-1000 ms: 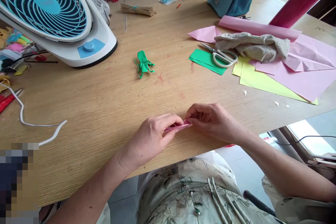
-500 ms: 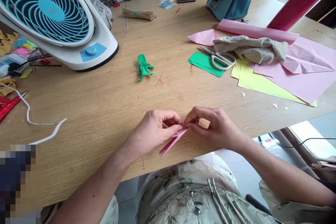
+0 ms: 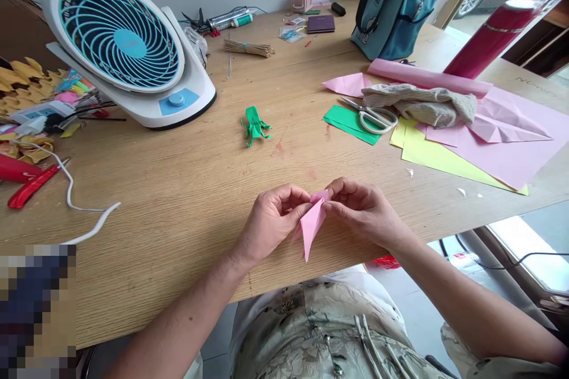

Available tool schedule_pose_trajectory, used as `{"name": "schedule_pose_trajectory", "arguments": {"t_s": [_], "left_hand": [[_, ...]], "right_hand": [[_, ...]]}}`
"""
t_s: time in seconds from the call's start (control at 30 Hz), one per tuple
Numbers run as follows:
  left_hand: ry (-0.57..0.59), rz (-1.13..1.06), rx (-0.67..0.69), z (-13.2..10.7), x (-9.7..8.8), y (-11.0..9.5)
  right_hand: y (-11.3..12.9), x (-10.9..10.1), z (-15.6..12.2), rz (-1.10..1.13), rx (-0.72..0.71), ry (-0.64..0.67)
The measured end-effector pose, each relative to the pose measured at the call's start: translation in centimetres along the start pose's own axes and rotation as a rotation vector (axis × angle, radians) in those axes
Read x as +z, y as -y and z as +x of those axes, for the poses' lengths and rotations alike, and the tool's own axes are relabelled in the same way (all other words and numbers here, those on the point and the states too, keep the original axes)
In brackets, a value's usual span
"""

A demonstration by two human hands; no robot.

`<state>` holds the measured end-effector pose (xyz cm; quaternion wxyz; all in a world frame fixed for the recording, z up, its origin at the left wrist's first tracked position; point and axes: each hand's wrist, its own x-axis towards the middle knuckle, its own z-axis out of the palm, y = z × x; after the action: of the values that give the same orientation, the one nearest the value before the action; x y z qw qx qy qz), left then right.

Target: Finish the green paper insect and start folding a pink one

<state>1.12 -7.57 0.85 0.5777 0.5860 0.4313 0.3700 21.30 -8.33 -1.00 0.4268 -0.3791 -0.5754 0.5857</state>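
Observation:
A folded piece of pink paper [image 3: 313, 222] is held between both hands near the table's front edge, its pointed end hanging down toward me. My left hand [image 3: 278, 219] pinches its left side between thumb and fingers. On the other side, my right hand [image 3: 362, 210] grips the upper right part with thumb and forefinger. The fingertips hide some of the folds. Beyond the hands lies a green folded paper figure [image 3: 254, 126] with thin curled legs, touched by neither hand.
Scissors [image 3: 377, 121] rest on green paper [image 3: 344, 121], beside yellow paper [image 3: 444, 157], pink sheets [image 3: 528, 160] and a crumpled cloth [image 3: 422, 102]. A fan [image 3: 195, 98] stands at the left, a red bottle [image 3: 484, 41] and blue bag [image 3: 386, 12] at back right. A white cord [image 3: 95, 226] lies at left.
The pink paper has turned from edge-on to show a broad, pointed face hanging down. Both hands still pinch it, with shifted fingers. The camera view has tilted up a little.

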Motion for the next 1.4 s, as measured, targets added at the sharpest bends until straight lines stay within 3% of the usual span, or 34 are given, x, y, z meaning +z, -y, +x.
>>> {"name": "schedule_pose_trajectory", "arguments": {"t_s": [0.4, 0.53, 0.67, 0.8, 1.0, 1.2, 1.3, 1.4], "left_hand": [[0.111, 0.026, 0.078, -0.1, -0.6, -0.2], [0.068, 0.094, 0.052, -0.2, -0.2, -0.1], [-0.025, 0.181, 0.055, -0.3, 0.3, 0.3], [-0.036, 0.153, 0.074, -0.2, 0.3, 0.4], [-0.040, 0.119, 0.040, -0.1, 0.4, 0.9], [-0.002, 0.053, 0.006, -0.1, 0.5, 0.8], [0.046, -0.095, -0.054, -0.1, 0.5, 0.6], [0.067, -0.231, -0.113, -0.1, 0.4, 0.3]], "right_hand": [[0.3, 0.3, -0.2, -0.277, -0.122, -0.110], [0.4, 0.5, -0.3, -0.369, -0.169, -0.133], [0.3, 0.5, -0.1, -0.195, -0.098, -0.076], [-0.3, 0.3, 0.2, 0.019, -0.007, -0.018], [-0.3, 0.5, 0.0, -0.047, 0.017, -0.079], [0.1, 0.3, 0.1, 0.047, 0.034, 0.010], [-0.1, 0.3, 0.1, 0.051, -0.057, -0.012], [0.0, 0.1, -0.1, -0.138, -0.233, -0.023]]}}
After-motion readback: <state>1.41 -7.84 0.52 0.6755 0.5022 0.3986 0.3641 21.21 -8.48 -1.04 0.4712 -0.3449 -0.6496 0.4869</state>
